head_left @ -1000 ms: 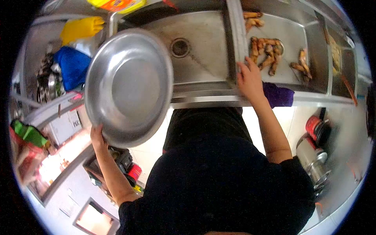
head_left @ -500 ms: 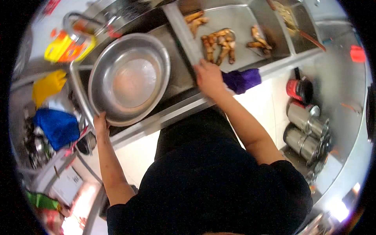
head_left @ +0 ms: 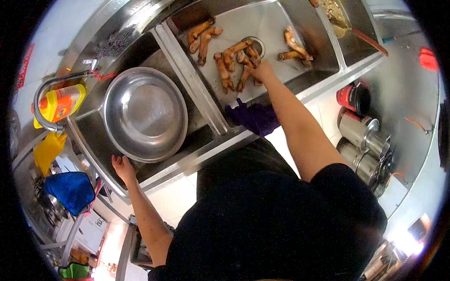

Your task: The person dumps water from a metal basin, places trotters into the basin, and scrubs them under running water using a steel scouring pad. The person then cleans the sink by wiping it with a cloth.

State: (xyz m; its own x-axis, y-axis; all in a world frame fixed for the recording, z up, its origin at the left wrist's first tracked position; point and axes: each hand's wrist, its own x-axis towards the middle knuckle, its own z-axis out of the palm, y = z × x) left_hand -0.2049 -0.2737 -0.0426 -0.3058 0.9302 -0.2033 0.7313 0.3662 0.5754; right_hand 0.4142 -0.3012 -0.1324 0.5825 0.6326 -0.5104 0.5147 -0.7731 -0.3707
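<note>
In the right-hand sink basin (head_left: 276, 28) lie several browned animal feet that look like trotters. My right hand (head_left: 262, 72) is down among them, its fingers closed around one trotter (head_left: 243, 78); the fingertips are partly hidden. A purple cloth (head_left: 255, 118) hangs over the front edge below that forearm. To the left, a large round metal bowl (head_left: 176, 112) rests in the neighbouring basin, with a shiny inside. My left hand (head_left: 123, 168) is at the sink's front left corner, just below the bowl, holding nothing, its fingers slightly curled and apart.
A hose-like faucet (head_left: 40, 93) and a yellow-orange bottle (head_left: 63, 105) stand at the left. Yellow gloves (head_left: 49, 150) and a blue cloth (head_left: 70, 189) hang nearby. At the right are metal pots (head_left: 356, 131), a black-and-red container (head_left: 354, 98) and a narrow basin holding a wooden-handled tool (head_left: 368, 42).
My right hand has moved from the sink divider into the basin, onto the trotters. My left hand has come off the bowl's rim. The bowl now sits flatter, and the view has shifted.
</note>
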